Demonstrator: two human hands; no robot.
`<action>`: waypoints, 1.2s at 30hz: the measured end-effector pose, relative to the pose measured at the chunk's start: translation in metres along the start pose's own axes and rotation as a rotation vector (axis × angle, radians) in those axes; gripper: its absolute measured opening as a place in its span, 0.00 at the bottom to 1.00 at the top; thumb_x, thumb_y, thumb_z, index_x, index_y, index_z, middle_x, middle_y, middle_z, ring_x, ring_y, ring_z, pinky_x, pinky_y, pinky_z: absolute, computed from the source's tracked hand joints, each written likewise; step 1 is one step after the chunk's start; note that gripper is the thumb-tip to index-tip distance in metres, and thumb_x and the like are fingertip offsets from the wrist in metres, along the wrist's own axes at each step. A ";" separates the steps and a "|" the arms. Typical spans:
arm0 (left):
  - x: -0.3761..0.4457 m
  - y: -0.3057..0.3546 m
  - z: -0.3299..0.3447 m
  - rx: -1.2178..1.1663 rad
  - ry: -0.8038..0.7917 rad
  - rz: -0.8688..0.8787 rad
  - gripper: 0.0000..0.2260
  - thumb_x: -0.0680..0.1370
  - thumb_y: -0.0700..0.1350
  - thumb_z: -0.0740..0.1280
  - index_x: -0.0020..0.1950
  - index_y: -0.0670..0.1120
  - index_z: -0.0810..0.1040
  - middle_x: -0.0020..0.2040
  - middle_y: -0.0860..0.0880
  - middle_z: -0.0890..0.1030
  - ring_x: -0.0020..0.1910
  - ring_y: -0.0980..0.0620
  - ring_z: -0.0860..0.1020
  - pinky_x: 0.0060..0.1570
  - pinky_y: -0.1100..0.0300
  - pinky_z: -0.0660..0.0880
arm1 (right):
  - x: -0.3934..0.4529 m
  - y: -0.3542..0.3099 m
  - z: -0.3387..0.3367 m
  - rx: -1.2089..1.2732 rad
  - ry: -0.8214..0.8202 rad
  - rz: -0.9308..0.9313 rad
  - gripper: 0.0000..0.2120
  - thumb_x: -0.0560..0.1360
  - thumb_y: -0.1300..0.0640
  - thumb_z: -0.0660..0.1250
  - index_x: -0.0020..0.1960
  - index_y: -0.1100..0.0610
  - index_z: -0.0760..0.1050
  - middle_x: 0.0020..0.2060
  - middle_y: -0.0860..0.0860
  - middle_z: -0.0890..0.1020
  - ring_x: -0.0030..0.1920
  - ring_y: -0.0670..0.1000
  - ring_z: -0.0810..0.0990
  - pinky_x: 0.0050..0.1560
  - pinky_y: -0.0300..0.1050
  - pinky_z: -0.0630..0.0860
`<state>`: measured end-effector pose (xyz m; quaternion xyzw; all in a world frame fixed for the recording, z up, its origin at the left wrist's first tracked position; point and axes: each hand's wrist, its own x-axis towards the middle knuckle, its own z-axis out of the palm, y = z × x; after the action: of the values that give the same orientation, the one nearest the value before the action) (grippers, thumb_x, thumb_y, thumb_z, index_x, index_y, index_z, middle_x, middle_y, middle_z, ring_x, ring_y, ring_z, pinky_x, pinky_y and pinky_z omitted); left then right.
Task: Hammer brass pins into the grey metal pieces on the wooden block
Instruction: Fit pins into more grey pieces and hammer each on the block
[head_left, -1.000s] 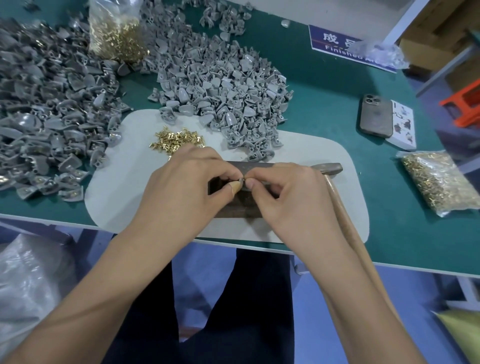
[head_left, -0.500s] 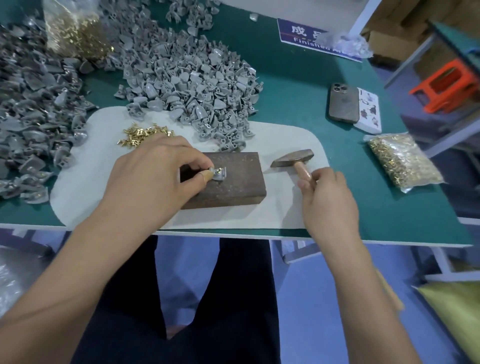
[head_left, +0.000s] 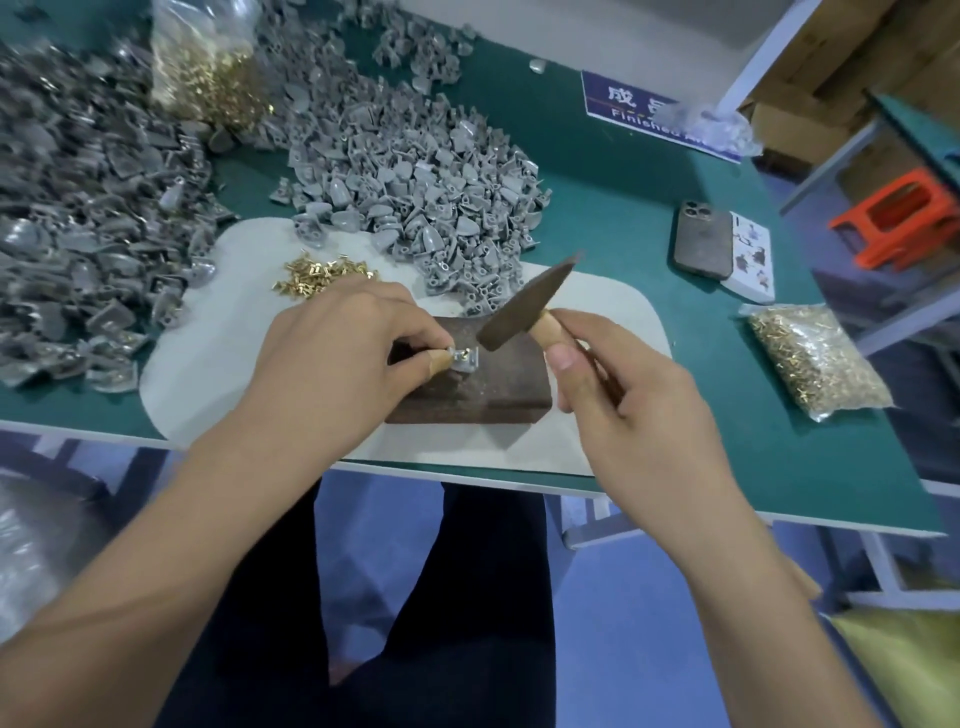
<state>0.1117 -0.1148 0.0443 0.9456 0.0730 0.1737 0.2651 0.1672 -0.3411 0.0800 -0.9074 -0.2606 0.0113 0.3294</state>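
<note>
The grey metal piece (head_left: 464, 359) sits on the left part of the wooden block (head_left: 480, 382), a brass pin (head_left: 470, 354) standing in it, though the view is too small to say how deep it is seated. The left hand (head_left: 343, 358) pinches the piece from its left side. Half a second ago the hammer (head_left: 524, 310) lay on the white mat (head_left: 218, 338) with the right hand just reaching its handle; now the right hand's (head_left: 623, 400) grip is clenched round the handle near the head, and the head hangs just above the pin, so a strike looks imminent. The left fingertips lie very close to the landing spot. The block's near edge is close to the near edge of the bench (head_left: 701, 467); the grey heap (head_left: 410, 192) crowds the far side, leaving open room only to the right.
</note>
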 end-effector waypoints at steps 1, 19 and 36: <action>0.000 0.000 0.000 -0.005 0.003 -0.003 0.01 0.75 0.57 0.73 0.43 0.62 0.83 0.40 0.61 0.78 0.49 0.55 0.74 0.40 0.56 0.70 | 0.000 -0.003 -0.001 -0.045 0.070 -0.019 0.13 0.82 0.40 0.57 0.65 0.35 0.72 0.37 0.32 0.77 0.39 0.45 0.76 0.43 0.50 0.77; 0.001 -0.002 0.001 -0.057 0.014 -0.029 0.02 0.73 0.56 0.75 0.43 0.61 0.84 0.40 0.61 0.79 0.48 0.55 0.74 0.41 0.54 0.73 | -0.004 -0.016 0.014 -0.172 0.188 -0.012 0.15 0.82 0.39 0.56 0.68 0.36 0.70 0.45 0.39 0.83 0.44 0.47 0.78 0.38 0.44 0.73; 0.004 -0.001 0.000 -0.008 -0.024 -0.003 0.03 0.74 0.58 0.72 0.45 0.62 0.84 0.42 0.61 0.79 0.49 0.55 0.74 0.41 0.54 0.72 | 0.012 0.017 0.010 -0.357 0.249 0.288 0.17 0.85 0.48 0.55 0.73 0.38 0.68 0.56 0.47 0.79 0.52 0.53 0.77 0.42 0.48 0.64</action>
<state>0.1149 -0.1132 0.0455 0.9464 0.0704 0.1624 0.2701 0.1839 -0.3401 0.0640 -0.9733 -0.0842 -0.0997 0.1886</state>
